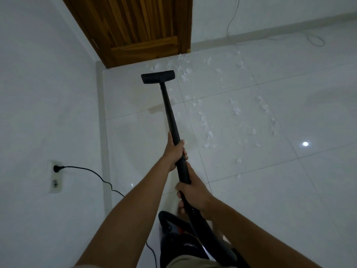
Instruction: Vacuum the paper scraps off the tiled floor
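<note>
my left hand (174, 151) and right hand (193, 192) are gripping the wand (170, 111), its head (158, 77) resting near the door (135, 29), scraps (209, 135) lying right of centre.

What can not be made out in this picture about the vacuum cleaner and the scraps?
1. Vacuum body, head view: dark, blurred, partly behind the right hand on the wand and hose.
2. Power cord: its middle is hidden behind the left forearm.
3. Underside of the nozzle: faces the floor.
4. Paper scraps near the door: too small and pale to count.
5. Grey cable: cut off by the top edge.
</note>
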